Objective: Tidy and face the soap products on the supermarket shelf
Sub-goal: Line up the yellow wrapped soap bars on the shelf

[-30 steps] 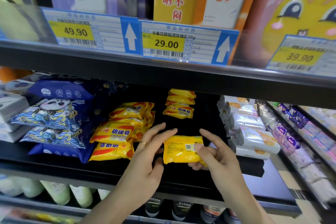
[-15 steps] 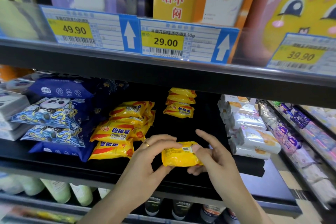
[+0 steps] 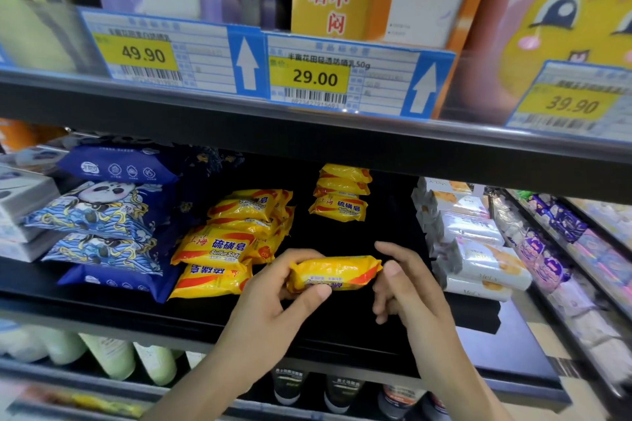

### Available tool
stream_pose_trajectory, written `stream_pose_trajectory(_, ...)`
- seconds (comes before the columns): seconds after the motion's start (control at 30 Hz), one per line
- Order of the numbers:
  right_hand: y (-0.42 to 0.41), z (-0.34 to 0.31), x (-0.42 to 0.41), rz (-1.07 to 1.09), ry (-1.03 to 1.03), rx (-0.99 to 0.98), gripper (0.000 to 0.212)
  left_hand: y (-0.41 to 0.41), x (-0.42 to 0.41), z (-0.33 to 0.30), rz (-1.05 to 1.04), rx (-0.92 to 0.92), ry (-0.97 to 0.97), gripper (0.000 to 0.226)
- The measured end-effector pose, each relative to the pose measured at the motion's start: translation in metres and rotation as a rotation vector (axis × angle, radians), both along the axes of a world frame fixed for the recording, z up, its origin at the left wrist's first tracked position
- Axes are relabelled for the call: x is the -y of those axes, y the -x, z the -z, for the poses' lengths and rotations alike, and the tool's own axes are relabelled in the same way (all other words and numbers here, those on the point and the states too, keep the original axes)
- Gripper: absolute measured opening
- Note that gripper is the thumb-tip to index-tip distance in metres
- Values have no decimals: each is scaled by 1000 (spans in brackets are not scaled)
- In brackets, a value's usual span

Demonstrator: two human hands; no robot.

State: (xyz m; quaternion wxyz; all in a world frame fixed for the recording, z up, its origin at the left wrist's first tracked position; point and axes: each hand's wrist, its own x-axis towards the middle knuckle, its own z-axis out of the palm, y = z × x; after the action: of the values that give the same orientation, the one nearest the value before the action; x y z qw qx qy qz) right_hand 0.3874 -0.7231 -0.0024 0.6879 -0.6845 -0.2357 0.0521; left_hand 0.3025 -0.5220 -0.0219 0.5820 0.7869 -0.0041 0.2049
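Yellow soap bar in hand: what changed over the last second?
The yellow soap bar has been rolled from its flat barcode face to its narrow long edge. The left hand still grips its left end, thumb on the front. The right hand has shifted from the face to touch the wrapper's right end. The yellow stacks, the rear pile and the shelf are unchanged.

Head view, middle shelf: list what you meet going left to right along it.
White boxes → blue panda-print packs → stacked yellow sulfur soap bars → left hand → held yellow soap bar → right hand → white soap packs → purple packs.
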Motion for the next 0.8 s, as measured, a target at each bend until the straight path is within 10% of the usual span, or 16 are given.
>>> stream_pose_trajectory(0.8, 7, 13, -1, -76, 238, 483, 65, -5, 3, -15, -13, -140, 280, 35)
